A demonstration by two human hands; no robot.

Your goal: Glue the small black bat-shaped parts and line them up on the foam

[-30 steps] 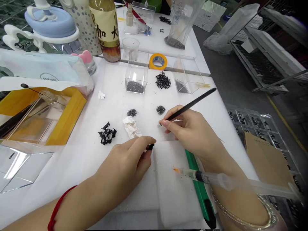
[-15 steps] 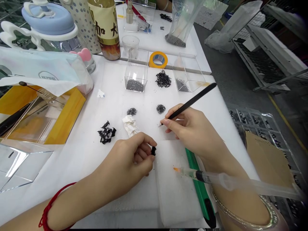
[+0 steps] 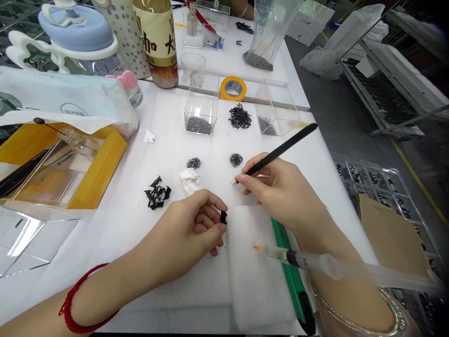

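My left hand (image 3: 189, 224) pinches a small black part (image 3: 223, 217) between its fingertips, and the part stands upright. My right hand (image 3: 280, 196) holds a slim black-handled pick (image 3: 280, 150) like a pen, its fine metal tip (image 3: 234, 183) close to the white foam sheet (image 3: 259, 267). The tip is a short way from the black part and apart from it. A crumpled tissue (image 3: 190, 181) lies near my left fingers. Two small heaps of grey granules (image 3: 194, 163) (image 3: 236, 160) and a heap of black curled pieces (image 3: 157, 195) lie on the white surface.
Acrylic boxes (image 3: 199, 114) (image 3: 275, 112) flank a black pile (image 3: 240, 117). A syringe (image 3: 284, 255) with an orange tip lies beyond my right wrist, near a green strip (image 3: 287, 276). A yellow-framed box (image 3: 70, 173), bottles and a parts tray (image 3: 377, 187) surround the table.
My left hand has turned, and the black part now stands upright at its fingertips. My right hand and the pick have barely moved, and the view has shifted slightly.
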